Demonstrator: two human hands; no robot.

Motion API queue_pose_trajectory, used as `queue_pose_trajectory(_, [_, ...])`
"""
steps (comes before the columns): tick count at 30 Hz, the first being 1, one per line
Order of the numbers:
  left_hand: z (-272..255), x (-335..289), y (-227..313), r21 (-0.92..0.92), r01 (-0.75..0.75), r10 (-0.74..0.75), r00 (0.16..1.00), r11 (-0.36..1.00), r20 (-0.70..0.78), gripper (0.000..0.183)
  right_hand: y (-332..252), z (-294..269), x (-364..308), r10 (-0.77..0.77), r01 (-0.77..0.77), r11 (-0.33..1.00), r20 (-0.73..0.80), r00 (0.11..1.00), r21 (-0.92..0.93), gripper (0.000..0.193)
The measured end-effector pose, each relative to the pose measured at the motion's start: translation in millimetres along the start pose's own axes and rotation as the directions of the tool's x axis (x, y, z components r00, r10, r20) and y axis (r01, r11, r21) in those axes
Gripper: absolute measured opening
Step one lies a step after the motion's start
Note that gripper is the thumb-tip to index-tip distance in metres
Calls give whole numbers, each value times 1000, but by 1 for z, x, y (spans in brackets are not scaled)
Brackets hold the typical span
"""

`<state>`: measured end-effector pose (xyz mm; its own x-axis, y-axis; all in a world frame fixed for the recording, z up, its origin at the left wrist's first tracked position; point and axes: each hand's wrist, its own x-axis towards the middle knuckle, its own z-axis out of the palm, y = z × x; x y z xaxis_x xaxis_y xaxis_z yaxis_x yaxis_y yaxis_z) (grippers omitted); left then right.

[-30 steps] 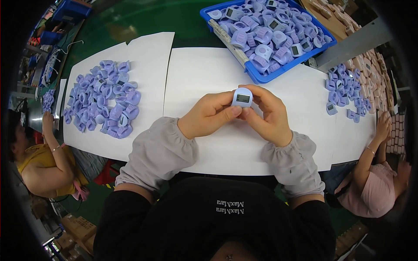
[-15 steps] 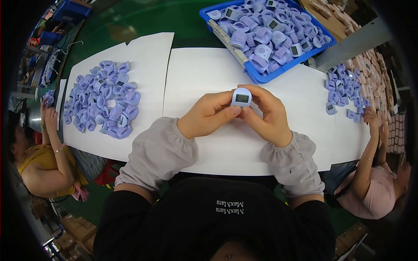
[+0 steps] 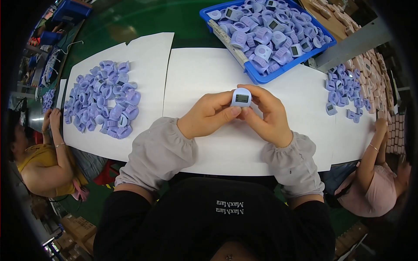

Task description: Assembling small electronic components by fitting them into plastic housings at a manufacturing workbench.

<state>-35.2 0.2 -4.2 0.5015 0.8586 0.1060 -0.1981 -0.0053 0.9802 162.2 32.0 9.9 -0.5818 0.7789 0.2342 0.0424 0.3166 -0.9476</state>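
Observation:
Between my two hands, above the white board (image 3: 213,150), is a small lavender digital device (image 3: 241,97) with a rounded top and a dark-grey screen that faces up. My left hand (image 3: 208,114) pinches its left side, thumb at the lower edge. On the other side my right hand (image 3: 269,114) grips it with thumb and bent fingers. Both hands are closed on this one piece, and its underside is hidden. A heap of similar lavender pieces (image 3: 102,98) lies to the left. Many more fill a blue bin (image 3: 261,79) beyond my right hand.
A person in yellow (image 3: 48,172) sits at the left, and one in pink (image 3: 370,187) at the right. More lavender pieces (image 3: 342,89) lie at the far right, near rows of pink pieces (image 3: 374,78). A grey metal post (image 3: 355,42) rises beside the bin.
My hands and the device stay practically where they were. The person at the right has drawn their hands back from the lavender pieces; the left person's hands have moved lower.

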Motion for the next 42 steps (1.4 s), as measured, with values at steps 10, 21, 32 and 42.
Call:
queue_pose_trajectory(10, [-1,0,3,40,20,-20,1000,999,7,32,1,0,0,9,-9,1000,11,1000,-2,48])
queue_pose_trajectory(21, [1,2,1,-19,-18,18,1000,1000,-19,37,-1,5,2,-19,16,995,-30,999,-96,48])
queue_pose_trajectory(32, [-12,-52,41,691,9,234,938,722,-256,51,10,-47,-29,-95,7,973,-370,924,-231,47])
queue_pose_trajectory(42, [-128,-237,67,776,591,328,705,220,-629,99,63,-249,-93,-312,-549,182,-578,755,-816,43])
